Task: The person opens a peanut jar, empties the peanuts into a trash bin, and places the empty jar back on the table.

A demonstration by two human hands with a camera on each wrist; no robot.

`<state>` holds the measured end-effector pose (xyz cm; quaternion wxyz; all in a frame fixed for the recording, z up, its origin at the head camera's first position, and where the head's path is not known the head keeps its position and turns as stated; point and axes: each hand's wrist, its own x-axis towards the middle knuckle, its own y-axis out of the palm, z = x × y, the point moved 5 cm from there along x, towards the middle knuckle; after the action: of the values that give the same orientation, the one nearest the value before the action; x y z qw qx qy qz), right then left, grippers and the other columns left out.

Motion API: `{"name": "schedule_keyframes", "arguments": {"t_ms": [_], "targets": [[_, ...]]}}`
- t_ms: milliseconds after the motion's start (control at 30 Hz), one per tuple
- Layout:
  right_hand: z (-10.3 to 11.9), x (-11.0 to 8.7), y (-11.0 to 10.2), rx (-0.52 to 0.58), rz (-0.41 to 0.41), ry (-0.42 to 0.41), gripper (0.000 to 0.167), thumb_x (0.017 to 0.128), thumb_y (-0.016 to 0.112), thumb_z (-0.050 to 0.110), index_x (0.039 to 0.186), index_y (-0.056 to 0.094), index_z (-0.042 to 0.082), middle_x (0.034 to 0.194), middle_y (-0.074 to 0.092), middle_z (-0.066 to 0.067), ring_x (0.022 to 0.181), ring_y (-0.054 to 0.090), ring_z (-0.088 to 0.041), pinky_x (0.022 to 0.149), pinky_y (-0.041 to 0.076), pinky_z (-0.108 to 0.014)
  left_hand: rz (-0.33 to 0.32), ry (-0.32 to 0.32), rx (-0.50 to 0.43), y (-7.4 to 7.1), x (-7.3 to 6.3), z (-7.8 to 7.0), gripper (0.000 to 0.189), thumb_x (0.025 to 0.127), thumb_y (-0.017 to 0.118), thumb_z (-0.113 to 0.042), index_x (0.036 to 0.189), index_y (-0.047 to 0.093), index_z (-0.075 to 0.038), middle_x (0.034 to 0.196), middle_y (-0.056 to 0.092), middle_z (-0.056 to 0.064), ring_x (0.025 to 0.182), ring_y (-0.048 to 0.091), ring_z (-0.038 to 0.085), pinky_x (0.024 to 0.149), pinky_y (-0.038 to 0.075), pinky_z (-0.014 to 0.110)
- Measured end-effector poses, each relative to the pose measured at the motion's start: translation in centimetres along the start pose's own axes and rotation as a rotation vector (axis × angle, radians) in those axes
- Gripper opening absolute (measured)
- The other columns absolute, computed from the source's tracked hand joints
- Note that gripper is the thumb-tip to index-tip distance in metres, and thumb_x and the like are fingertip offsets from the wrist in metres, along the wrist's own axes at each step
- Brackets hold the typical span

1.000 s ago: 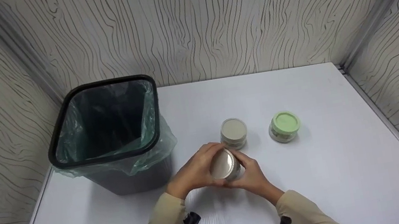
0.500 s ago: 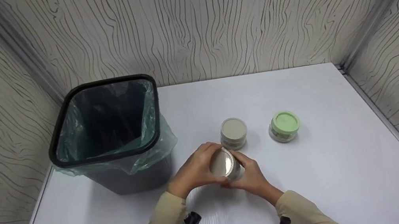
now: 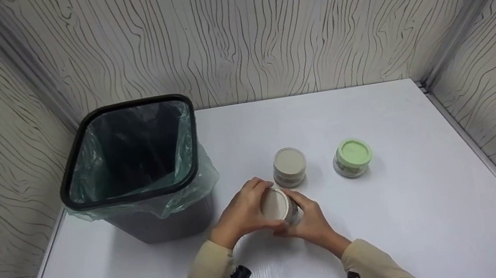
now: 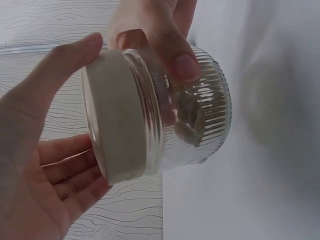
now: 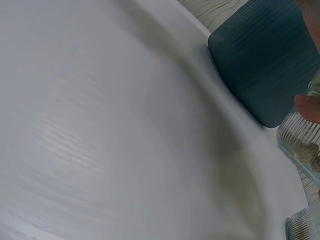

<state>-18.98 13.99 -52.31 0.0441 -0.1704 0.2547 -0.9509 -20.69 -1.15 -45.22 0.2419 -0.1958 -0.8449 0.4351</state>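
Both hands hold a ribbed clear glass jar [image 4: 212, 110] with a beige lid [image 3: 273, 205], tilted in front of me. The left hand [image 3: 242, 212] pinches the lid's rim between thumb and fingers. The right hand [image 3: 313, 222] grips the glass body, its thumb [image 4: 186, 67] pressed on the side in the left wrist view. A few brownish lumps show inside the glass. In the right wrist view only part of the jar and a fingertip [image 5: 307, 107] appear at the right edge. Just behind the hands stands a second jar [image 3: 289, 163] with a beige lid.
A jar with a green lid [image 3: 354, 153] stands to the right on the white table [image 3: 419, 211]. At left is a dark bin [image 3: 176, 220] with a black rim and a green plastic liner [image 3: 206, 170]. Wood-patterned panels [image 3: 231, 32] enclose the table at the back and sides.
The held jar's lid has tilted slightly, and the bright glare on it has faded. The hands stay in nearly the same place; the other jars have not moved.
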Motion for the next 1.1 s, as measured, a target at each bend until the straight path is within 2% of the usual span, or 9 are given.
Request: {"name": "schedule_keyframes", "arguments": {"t_ms": [167, 300, 400, 533, 633, 867, 1100], "targets": [[-0.04, -0.05, 0.05, -0.027, -0.013, -0.020, 0.088, 0.058, 0.092, 0.025, 0.131, 0.053, -0.005, 0.131, 0.063, -0.013, 0.120, 0.060, -0.030, 0.104, 0.051, -0.037, -0.017, 0.004, 0.002, 0.02, -0.12, -0.02, 0.075, 0.063, 0.087, -0.045, 0.119, 0.060, -0.002, 0.111, 0.060, 0.007, 0.104, 0.061, 0.019, 0.091, 0.056, 0.035], [-0.01, -0.03, 0.14, -0.042, -0.026, -0.027, 0.086, 0.056, 0.092, 0.020, 0.129, 0.054, -0.005, 0.129, 0.063, -0.013, 0.119, 0.061, -0.031, 0.103, 0.052, -0.041, -0.038, -0.001, 0.009, -0.02, -0.20, -0.03, 0.071, 0.064, 0.086, -0.045, 0.115, 0.061, -0.002, 0.107, 0.060, 0.007, 0.099, 0.061, 0.018, 0.088, 0.057, 0.034], [-0.04, -0.05, 0.21, -0.049, -0.037, -0.036, 0.086, 0.055, 0.093, 0.017, 0.129, 0.054, -0.004, 0.128, 0.063, -0.014, 0.119, 0.061, -0.032, 0.101, 0.052, -0.042, -0.050, -0.040, 0.003, -0.09, -0.22, 0.11, 0.070, 0.065, 0.084, -0.049, 0.112, 0.062, -0.002, 0.103, 0.061, 0.006, 0.094, 0.061, 0.017, 0.084, 0.057, 0.033], [-0.45, -0.11, 0.05, -0.043, -0.057, -0.008, 0.087, 0.055, 0.093, 0.019, 0.130, 0.054, -0.001, 0.129, 0.063, -0.014, 0.119, 0.060, -0.033, 0.102, 0.051, -0.044, -0.069, -0.085, -0.024, -0.50, -0.18, 0.37, 0.071, 0.066, 0.082, -0.054, 0.110, 0.063, -0.002, 0.100, 0.061, 0.006, 0.089, 0.061, 0.017, 0.081, 0.057, 0.033], [-0.83, -0.11, -0.18, -0.026, -0.069, 0.019, 0.087, 0.056, 0.093, 0.022, 0.130, 0.053, -0.002, 0.129, 0.062, -0.016, 0.120, 0.060, -0.034, 0.103, 0.049, -0.048, -0.087, -0.078, -0.034, -0.79, -0.15, 0.41, 0.071, 0.066, 0.081, -0.054, 0.110, 0.062, -0.002, 0.101, 0.061, 0.007, 0.090, 0.062, 0.018, 0.082, 0.057, 0.034], [-0.87, -0.06, -0.28, -0.006, -0.068, 0.008, 0.088, 0.058, 0.092, 0.023, 0.131, 0.051, -0.005, 0.130, 0.061, -0.018, 0.120, 0.059, -0.036, 0.103, 0.049, -0.049, -0.091, -0.047, -0.040, -0.53, -0.09, 0.34, 0.069, 0.069, 0.081, -0.049, 0.113, 0.061, 0.000, 0.103, 0.062, 0.008, 0.092, 0.062, 0.018, 0.083, 0.057, 0.033], [-0.82, -0.18, -0.29, -0.006, -0.071, 0.030, 0.087, 0.056, 0.093, 0.023, 0.130, 0.054, -0.001, 0.129, 0.063, -0.016, 0.119, 0.059, -0.031, 0.104, 0.050, -0.045, -0.085, -0.068, -0.094, -0.57, 0.03, 0.32, 0.072, 0.068, 0.082, -0.048, 0.118, 0.059, -0.001, 0.110, 0.061, 0.008, 0.099, 0.062, 0.019, 0.088, 0.057, 0.034]]}}
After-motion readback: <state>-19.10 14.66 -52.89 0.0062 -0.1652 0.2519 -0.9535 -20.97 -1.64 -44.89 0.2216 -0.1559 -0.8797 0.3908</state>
